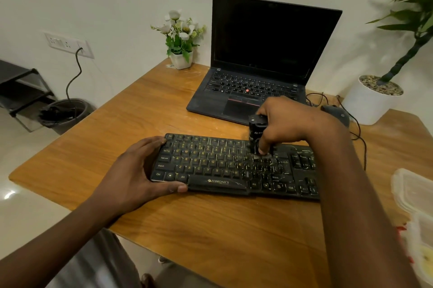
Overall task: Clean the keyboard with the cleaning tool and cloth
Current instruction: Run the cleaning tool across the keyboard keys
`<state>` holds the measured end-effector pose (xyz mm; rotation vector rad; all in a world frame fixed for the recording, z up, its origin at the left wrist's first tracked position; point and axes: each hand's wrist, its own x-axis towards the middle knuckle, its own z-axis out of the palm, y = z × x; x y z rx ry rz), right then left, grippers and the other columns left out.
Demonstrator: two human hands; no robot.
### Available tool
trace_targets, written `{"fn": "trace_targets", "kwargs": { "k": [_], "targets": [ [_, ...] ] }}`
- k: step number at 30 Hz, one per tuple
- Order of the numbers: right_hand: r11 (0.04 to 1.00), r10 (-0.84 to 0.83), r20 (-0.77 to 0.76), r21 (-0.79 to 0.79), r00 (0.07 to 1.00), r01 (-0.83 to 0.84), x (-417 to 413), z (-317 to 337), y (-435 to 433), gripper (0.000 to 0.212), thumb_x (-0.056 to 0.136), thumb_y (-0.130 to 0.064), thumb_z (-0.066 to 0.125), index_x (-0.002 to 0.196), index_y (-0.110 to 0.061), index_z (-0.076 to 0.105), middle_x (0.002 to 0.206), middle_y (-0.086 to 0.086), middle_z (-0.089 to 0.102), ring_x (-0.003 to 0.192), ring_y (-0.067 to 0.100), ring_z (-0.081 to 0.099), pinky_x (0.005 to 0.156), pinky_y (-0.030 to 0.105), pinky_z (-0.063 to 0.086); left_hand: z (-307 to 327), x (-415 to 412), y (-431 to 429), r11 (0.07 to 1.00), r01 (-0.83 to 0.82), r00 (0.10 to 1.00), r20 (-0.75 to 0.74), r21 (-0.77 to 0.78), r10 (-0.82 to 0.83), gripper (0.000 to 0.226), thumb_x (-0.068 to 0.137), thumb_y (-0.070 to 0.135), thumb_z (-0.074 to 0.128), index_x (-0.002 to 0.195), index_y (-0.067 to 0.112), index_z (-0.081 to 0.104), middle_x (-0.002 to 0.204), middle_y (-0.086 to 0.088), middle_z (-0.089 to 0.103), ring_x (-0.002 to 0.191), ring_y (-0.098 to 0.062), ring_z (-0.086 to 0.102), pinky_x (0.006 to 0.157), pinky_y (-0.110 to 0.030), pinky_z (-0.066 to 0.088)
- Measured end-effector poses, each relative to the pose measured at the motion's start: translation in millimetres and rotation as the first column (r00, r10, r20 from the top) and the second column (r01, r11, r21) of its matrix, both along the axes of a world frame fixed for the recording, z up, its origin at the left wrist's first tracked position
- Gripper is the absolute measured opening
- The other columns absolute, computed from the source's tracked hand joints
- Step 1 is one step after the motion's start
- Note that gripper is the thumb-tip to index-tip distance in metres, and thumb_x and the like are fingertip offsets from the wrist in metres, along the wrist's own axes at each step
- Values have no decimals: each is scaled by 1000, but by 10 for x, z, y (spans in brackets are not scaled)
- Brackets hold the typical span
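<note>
The keyboard (234, 166) lies lengthwise left-to-right at frame centre; the left hand (138, 170) clasps its left end, the right hand (283, 123) grips the upright cleaning tool (256, 133), tip down on the keys.

Bare wooden tabletop (210, 229) free in front of black keyboard (210, 166). Behind: open black laptop (269, 41) close. Right: corded dark mouse (335, 112), translucent plastic containers (414, 194) (perhaps lidded boxes; blurred) crowd edge.
</note>
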<state>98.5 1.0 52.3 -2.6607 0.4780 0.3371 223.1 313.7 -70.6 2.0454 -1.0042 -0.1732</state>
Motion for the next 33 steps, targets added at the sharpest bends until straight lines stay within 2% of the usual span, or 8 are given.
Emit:
{"fn": "trace_targets", "kwargs": {
  "k": [2, 6, 11, 15, 22, 26, 31, 33],
  "targets": [
    [999, 30, 29, 18, 999, -30, 54, -24, 90, 33, 66, -13, 99, 86, -21, 74, 83, -2, 77, 75, 15, 74, 62, 31, 55, -10, 6, 6, 1000, -1, 1000, 3, 5, 1, 119, 48, 79, 91, 150, 32, 51, 146, 28, 50, 130, 8, 53, 109, -29, 51],
    [997, 36, 108, 66, 994, -43, 119, -71, 161, 37, 65, -17, 101, 94, -16, 78, 88, 2, 80, 78, 18, 77, 71, 41, 64, -15, 9, 10, 1000, -2, 1000, 14, 11, 2, 120, 48, 79, 91, 151, 32, 50, 147, 28, 49, 130, 9, 52, 108, -28, 51],
    [1000, 14, 53, 19, 999, -15, 41, -38, 25, 36, 67, -14, 99, 96, -19, 77, 92, -1, 78, 85, 15, 75, 76, 36, 62, -5, -2, 2, 1000, -2, 1000, 18, 9, 1, 120, 48, 81, 89, 150, 32, 51, 146, 29, 50, 129, 9, 53, 107, -27, 50],
    [1000, -2, 13, -18, 1000, 2, -22, 0, -59, 34, 69, -12, 98, 90, -22, 72, 92, 1, 76, 83, 17, 74, 71, 33, 60, -2, 1, 3, 1000, 4, 1000, 9, 2, -4, 119, 48, 79, 91, 150, 33, 51, 145, 30, 50, 128, 11, 52, 105, -21, 49],
    [995, 75, 93, 66, 993, -81, 109, -80, 154, 34, 66, -18, 101, 91, -14, 78, 84, 2, 80, 74, 18, 77, 64, 37, 60, 1, -7, 4, 1000, -7, 1000, 20, 11, 7, 119, 47, 79, 91, 150, 33, 50, 145, 30, 50, 128, 13, 50, 105, -19, 46],
    [991, 84, 70, 94, 994, -90, 84, -62, 126, 36, 66, -17, 100, 95, -16, 79, 86, -1, 81, 71, 11, 75, 56, 24, 55, 10, -12, 2, 1000, -20, 1000, 14, 11, 20, 122, 45, 82, 89, 150, 33, 51, 146, 29, 50, 129, 13, 50, 107, -21, 46],
    [1000, 27, -28, 14, 999, -27, 3, -4, -10, 38, 66, -14, 100, 96, -15, 77, 92, 2, 79, 84, 20, 77, 78, 41, 66, 25, -21, 4, 1000, -15, 1000, 20, 10, 14, 121, 45, 85, 87, 149, 35, 50, 144, 32, 49, 127, 15, 49, 105, -19, 46],
    [999, 42, -46, 14, 998, -42, 7, 6, 18, 38, 67, -14, 99, 96, -15, 76, 92, 2, 79, 83, 20, 77, 78, 41, 67, 28, -25, 3, 1000, -15, 1000, 22, 8, 15, 121, 45, 85, 87, 149, 35, 50, 143, 33, 49, 127, 17, 49, 105, -18, 45]
  ]
}}
